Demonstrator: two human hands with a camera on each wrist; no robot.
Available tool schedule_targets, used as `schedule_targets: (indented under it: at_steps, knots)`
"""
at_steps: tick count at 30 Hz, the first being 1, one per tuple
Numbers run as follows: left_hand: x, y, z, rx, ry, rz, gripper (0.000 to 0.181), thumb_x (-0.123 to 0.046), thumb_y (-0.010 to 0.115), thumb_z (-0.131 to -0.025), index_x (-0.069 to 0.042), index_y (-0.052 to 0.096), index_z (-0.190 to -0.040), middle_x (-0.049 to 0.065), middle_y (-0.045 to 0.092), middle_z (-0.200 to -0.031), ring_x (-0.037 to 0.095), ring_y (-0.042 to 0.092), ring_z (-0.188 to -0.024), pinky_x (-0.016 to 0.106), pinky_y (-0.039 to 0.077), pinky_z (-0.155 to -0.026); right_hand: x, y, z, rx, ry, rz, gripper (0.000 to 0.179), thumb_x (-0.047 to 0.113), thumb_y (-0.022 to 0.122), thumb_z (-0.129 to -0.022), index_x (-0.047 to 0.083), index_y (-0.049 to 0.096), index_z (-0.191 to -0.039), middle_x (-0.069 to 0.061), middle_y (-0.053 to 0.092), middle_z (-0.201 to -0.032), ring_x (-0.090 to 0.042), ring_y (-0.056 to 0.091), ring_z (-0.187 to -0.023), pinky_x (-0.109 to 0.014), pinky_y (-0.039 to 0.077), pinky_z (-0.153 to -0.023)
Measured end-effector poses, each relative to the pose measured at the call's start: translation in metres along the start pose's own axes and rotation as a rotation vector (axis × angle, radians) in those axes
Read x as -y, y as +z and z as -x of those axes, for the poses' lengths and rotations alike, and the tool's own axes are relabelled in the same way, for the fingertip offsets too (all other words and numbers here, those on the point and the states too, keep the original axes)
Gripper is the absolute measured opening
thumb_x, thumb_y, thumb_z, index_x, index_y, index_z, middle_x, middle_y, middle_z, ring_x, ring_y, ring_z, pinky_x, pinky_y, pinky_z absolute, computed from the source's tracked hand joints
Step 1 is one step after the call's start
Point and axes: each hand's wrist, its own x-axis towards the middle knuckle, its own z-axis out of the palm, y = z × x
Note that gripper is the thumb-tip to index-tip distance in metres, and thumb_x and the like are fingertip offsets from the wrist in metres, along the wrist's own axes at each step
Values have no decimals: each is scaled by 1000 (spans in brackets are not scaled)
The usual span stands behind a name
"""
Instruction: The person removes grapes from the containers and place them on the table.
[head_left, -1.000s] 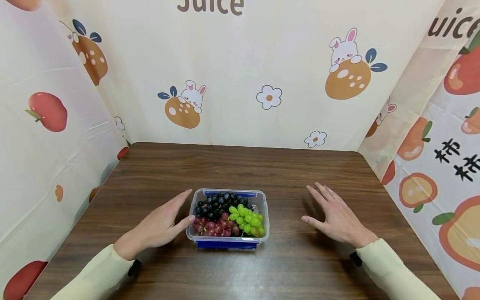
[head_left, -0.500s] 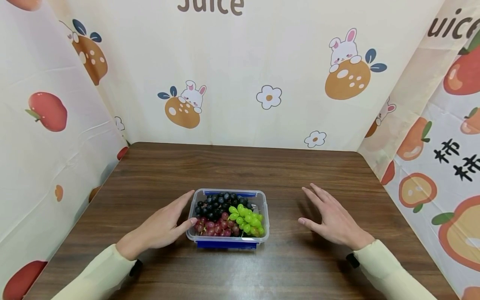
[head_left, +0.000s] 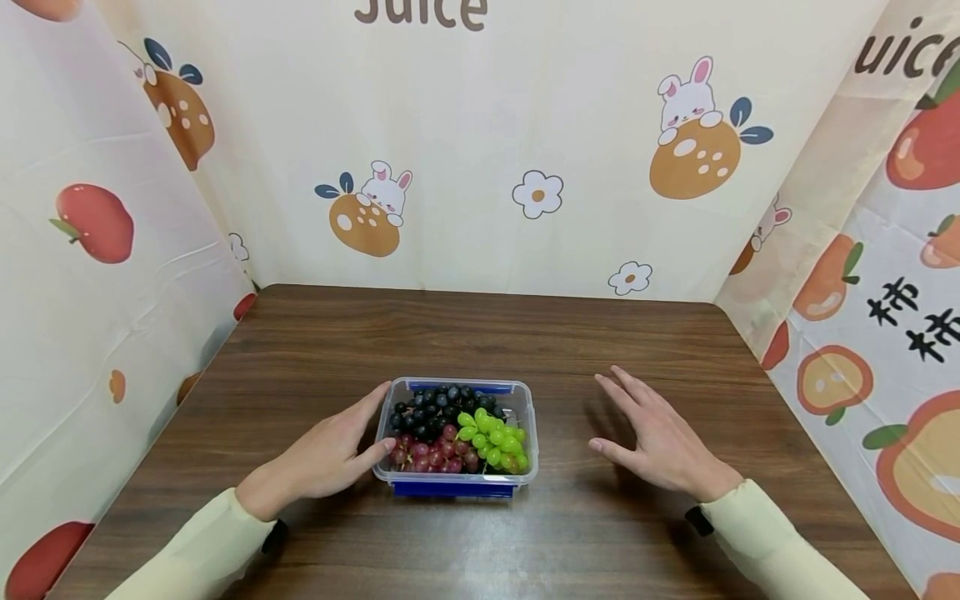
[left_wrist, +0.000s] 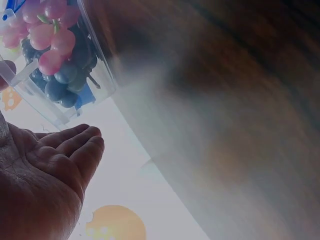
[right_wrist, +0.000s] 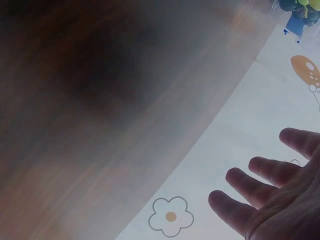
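A clear plastic food container (head_left: 531, 417) with blue latches stands on the brown table, uncovered. Inside lie bunches of black grapes (head_left: 435, 407), red grapes (head_left: 431, 457) and green grapes (head_left: 497, 440). My left hand (head_left: 318, 457) is at the container's left side, fingers extended, with the thumb tip at the rim. The left wrist view shows its straight fingers close to the clear wall (left_wrist: 100, 70). To the right of the container, my right hand (head_left: 663, 437) is apart from it, fingers spread and holding nothing. Its fingers (right_wrist: 250, 187) appear straight in the right wrist view.
The wood-grain table (head_left: 480, 333) runs back to a cloth (head_left: 480, 108) printed with rabbits and fruit. More printed cloth hangs at the left (head_left: 150, 317) and right sides. A dark band piece (head_left: 699, 522) sits at the right wrist.
My right hand has shifted left toward the container. My left hand has edged slightly right, closer to the container's side. The container and grapes have stayed in place.
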Motion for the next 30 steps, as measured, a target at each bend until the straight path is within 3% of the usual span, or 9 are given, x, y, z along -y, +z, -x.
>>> schedule_targets:
  at_steps: [16,30]
  knots:
    - [0,1,0,-4,10,-13,82,-47,55,-105,-9,14,-166,14,27,-167,34,43,-144,53,41,-112,19,-1,-7,-26,-50,-30,92,62,70,-89,29,28,-164,-8,28,-167,-38,36,-147,-62,37,-111]
    - [1,3,0,-16,21,-35,83,-49,54,-105,-11,13,-166,13,27,-167,33,44,-143,53,42,-111,34,2,-16,-57,-78,-74,88,60,72,-88,29,34,-161,-5,38,-161,-32,44,-141,-60,43,-106]
